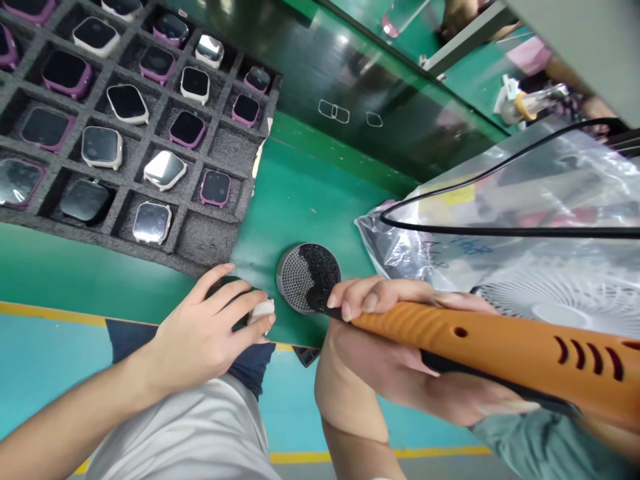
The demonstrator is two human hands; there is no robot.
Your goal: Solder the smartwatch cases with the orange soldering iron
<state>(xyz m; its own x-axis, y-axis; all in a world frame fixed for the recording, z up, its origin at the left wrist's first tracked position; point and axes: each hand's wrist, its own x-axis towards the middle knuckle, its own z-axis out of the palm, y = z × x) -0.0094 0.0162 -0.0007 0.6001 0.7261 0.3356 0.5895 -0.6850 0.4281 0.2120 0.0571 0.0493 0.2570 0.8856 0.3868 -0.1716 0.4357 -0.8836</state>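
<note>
The left hand [210, 320] has its grip pressed around a dark rounded object [226, 287], a white piece [261, 312] showing at its edge, down on the green tabletop [300, 200]. The right hand [385, 347] grips an orange-handled soldering iron [490, 340] firmly, its black end [317, 300] over a round mesh-topped tin [295, 280] just beside the left hand. Beyond lies a foam tray [205, 233] of smartwatches [127, 103] – a clear plastic bag [425, 247] sits to the right.
</note>
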